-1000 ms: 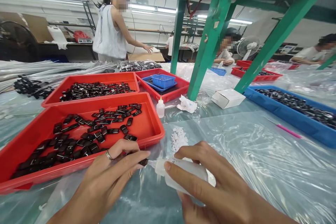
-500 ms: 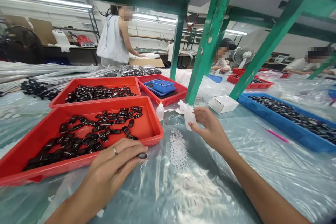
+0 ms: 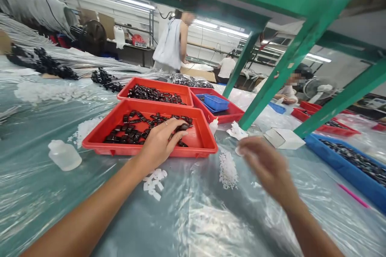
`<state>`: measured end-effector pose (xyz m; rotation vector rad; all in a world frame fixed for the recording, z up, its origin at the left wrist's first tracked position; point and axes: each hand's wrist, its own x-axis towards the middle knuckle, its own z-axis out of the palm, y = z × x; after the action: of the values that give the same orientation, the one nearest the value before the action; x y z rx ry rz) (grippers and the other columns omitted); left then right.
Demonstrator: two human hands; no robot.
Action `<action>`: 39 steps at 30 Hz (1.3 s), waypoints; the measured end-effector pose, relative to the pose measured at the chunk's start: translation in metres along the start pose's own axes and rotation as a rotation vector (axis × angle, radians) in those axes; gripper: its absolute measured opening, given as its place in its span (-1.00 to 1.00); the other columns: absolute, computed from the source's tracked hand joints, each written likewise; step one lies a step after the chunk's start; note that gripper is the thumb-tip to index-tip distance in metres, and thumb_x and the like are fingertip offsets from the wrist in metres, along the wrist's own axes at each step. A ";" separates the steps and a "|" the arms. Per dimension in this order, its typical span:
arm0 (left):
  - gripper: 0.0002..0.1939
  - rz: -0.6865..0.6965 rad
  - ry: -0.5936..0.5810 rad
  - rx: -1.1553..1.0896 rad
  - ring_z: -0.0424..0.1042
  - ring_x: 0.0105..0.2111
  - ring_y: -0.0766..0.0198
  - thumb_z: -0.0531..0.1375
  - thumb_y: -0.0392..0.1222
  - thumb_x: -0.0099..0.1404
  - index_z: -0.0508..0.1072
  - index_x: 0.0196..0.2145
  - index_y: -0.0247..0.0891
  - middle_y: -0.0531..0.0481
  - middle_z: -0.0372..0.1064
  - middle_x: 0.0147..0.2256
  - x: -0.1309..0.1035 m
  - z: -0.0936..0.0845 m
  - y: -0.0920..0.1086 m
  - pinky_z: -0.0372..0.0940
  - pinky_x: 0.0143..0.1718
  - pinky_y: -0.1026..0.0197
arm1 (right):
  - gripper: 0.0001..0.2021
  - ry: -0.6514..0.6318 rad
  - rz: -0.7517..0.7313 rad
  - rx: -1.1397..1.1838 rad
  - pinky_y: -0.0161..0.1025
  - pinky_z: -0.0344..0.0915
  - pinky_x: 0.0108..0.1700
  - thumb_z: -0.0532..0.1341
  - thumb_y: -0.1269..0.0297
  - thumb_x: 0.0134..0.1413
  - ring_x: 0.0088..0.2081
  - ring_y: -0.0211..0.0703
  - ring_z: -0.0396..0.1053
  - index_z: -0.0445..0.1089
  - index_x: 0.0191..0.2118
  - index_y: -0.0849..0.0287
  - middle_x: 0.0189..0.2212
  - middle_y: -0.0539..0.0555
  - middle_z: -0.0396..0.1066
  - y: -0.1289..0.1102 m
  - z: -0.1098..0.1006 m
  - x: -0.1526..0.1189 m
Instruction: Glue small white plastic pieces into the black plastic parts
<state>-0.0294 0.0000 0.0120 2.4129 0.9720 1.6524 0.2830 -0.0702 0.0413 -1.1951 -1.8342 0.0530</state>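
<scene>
My left hand [image 3: 161, 141] reaches over the front red tray [image 3: 199, 150], its thumb and fingers closed on a small black glossy piece [image 3: 182, 127]. Under it, many similar black pieces [image 3: 129, 133] lie loose in the tray. My right hand [image 3: 267, 166] is smeared by motion, above the table to the right of a pile of tiny white parts [image 3: 228, 170]. A pale rounded edge [image 3: 238, 151], perhaps of a small bottle, shows at its fingertips; whether the fingers grip it is unclear. Crumpled white tissue [image 3: 237, 131] lies just beyond.
A translucent bottle [image 3: 64, 155] stands tilted at left; white plastic pieces [image 3: 154, 184] lie in front of the tray. Green posts [image 3: 271, 80] rise behind. A white box [image 3: 285, 138], a blue tray [image 3: 346, 168] and a pink pen-like tool [image 3: 353, 196] are at right.
My left hand has gone from the table in front of the tray to above its black pieces. My right hand has drawn nearer, its bottle now mostly hidden. The view has swung left.
</scene>
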 end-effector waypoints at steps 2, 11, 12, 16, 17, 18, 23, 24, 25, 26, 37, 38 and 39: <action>-0.79 -0.009 0.007 0.002 0.63 -0.17 0.16 0.16 -0.14 0.65 0.52 0.06 -0.28 -0.07 0.61 -0.15 -0.001 0.000 0.001 0.51 -0.13 0.11 | -0.85 -0.457 -0.181 0.050 -0.21 0.56 -0.22 0.20 0.31 0.47 -0.29 -0.13 0.58 0.51 0.01 0.04 -0.21 0.06 0.61 -0.043 0.034 -0.009; -0.83 -0.007 0.022 0.004 0.61 -0.12 0.13 0.15 -0.20 0.64 0.50 0.04 -0.28 -0.08 0.58 -0.11 -0.004 0.003 -0.006 0.50 -0.08 0.07 | -0.80 -0.649 -0.366 -0.204 -0.21 0.48 -0.26 0.23 0.59 0.32 -0.28 -0.08 0.54 0.51 -0.07 0.19 -0.16 0.14 0.56 -0.076 0.142 -0.010; -0.84 -0.008 0.033 -0.002 0.60 -0.13 0.13 0.15 -0.22 0.63 0.49 0.04 -0.28 -0.08 0.58 -0.12 -0.004 0.003 -0.007 0.49 -0.09 0.09 | -0.81 -0.637 -0.353 -0.195 -0.22 0.48 -0.26 0.24 0.59 0.31 -0.29 -0.09 0.54 0.52 -0.09 0.19 -0.17 0.13 0.57 -0.073 0.136 -0.010; -0.88 0.031 0.027 -0.045 0.60 -0.15 0.18 0.15 -0.25 0.63 0.48 0.03 -0.23 -0.04 0.60 -0.14 -0.003 0.002 0.002 0.44 -0.08 0.22 | -0.87 -0.484 -0.268 -0.019 -0.28 0.49 -0.24 0.26 0.51 0.39 -0.30 -0.20 0.54 0.51 -0.07 0.17 -0.18 0.08 0.58 -0.067 0.090 -0.008; -0.88 0.049 0.011 -0.058 0.59 -0.16 0.19 0.15 -0.24 0.63 0.48 0.02 -0.21 -0.01 0.60 -0.16 -0.003 0.002 0.008 0.43 -0.07 0.24 | -0.88 -0.379 -0.224 0.085 -0.30 0.49 -0.24 0.27 0.49 0.41 -0.29 -0.22 0.54 0.50 -0.07 0.15 -0.19 0.06 0.59 -0.066 0.077 -0.006; -0.89 0.064 -0.009 -0.070 0.59 -0.17 0.21 0.16 -0.22 0.64 0.48 0.02 -0.19 0.02 0.60 -0.17 -0.004 0.003 0.014 0.43 -0.06 0.25 | -0.88 -0.255 -0.175 0.192 -0.32 0.48 -0.25 0.28 0.48 0.41 -0.27 -0.23 0.55 0.51 -0.08 0.12 -0.21 0.04 0.59 -0.066 0.066 -0.004; -0.87 0.085 -0.136 -0.130 0.55 -0.28 0.29 0.12 -0.12 0.67 0.47 0.00 -0.11 0.09 0.54 -0.25 -0.014 0.011 0.044 0.43 -0.20 0.33 | -0.83 0.081 -0.142 0.392 -0.28 0.50 -0.18 0.35 0.54 0.32 -0.18 -0.20 0.59 0.53 -0.16 0.09 -0.21 0.03 0.64 -0.067 0.039 0.003; -0.86 0.086 -0.159 -0.140 0.53 -0.32 0.31 0.11 -0.11 0.68 0.46 0.01 -0.10 0.11 0.53 -0.27 -0.016 0.013 0.048 0.41 -0.25 0.36 | -0.83 0.063 -0.171 0.387 -0.26 0.51 -0.14 0.35 0.55 0.31 -0.17 -0.19 0.59 0.54 -0.16 0.10 -0.20 0.05 0.64 -0.067 0.039 0.003; -0.86 0.088 -0.178 -0.147 0.51 -0.36 0.33 0.10 -0.10 0.69 0.45 0.01 -0.09 0.12 0.51 -0.28 -0.017 0.014 0.051 0.40 -0.30 0.38 | -0.84 0.039 -0.192 0.380 -0.25 0.52 -0.11 0.34 0.55 0.32 -0.16 -0.18 0.60 0.54 -0.16 0.12 -0.19 0.07 0.64 -0.067 0.039 0.002; -0.88 0.087 -0.193 -0.149 0.49 -0.39 0.35 0.10 -0.10 0.69 0.44 0.01 -0.08 0.14 0.50 -0.30 -0.018 0.014 0.053 0.38 -0.32 0.39 | -0.85 0.013 -0.202 0.377 -0.24 0.53 -0.09 0.33 0.56 0.33 -0.15 -0.18 0.61 0.55 -0.16 0.14 -0.18 0.09 0.64 -0.067 0.040 0.001; -0.82 -0.121 -0.292 -0.212 0.44 -0.49 0.41 0.16 -0.22 0.59 0.47 0.05 0.03 0.23 0.46 -0.34 -0.036 0.014 0.056 0.33 -0.39 0.44 | -0.90 -0.174 -0.262 0.294 -0.23 0.52 -0.07 0.26 0.54 0.44 -0.14 -0.17 0.54 0.52 -0.15 0.28 -0.16 0.19 0.54 -0.064 0.039 -0.007; -0.84 -0.125 -0.311 -0.212 0.43 -0.49 0.40 0.17 -0.19 0.59 0.48 0.03 0.03 0.22 0.47 -0.33 -0.037 0.015 0.056 0.32 -0.42 0.42 | -0.89 -0.219 -0.258 0.289 -0.22 0.51 -0.07 0.25 0.54 0.44 -0.15 -0.17 0.53 0.52 -0.15 0.27 -0.17 0.18 0.53 -0.062 0.037 -0.005; -0.86 -0.134 -0.328 -0.217 0.41 -0.50 0.39 0.17 -0.17 0.59 0.49 0.02 0.02 0.21 0.47 -0.34 -0.038 0.015 0.056 0.30 -0.47 0.42 | -0.90 -0.265 -0.255 0.307 -0.21 0.51 -0.07 0.26 0.53 0.44 -0.15 -0.16 0.52 0.53 -0.13 0.25 -0.16 0.16 0.53 -0.058 0.033 -0.002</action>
<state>0.0005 -0.0602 -0.0036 2.3155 0.8326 1.1989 0.2190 -0.0886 0.0487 -0.7623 -2.1054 0.3507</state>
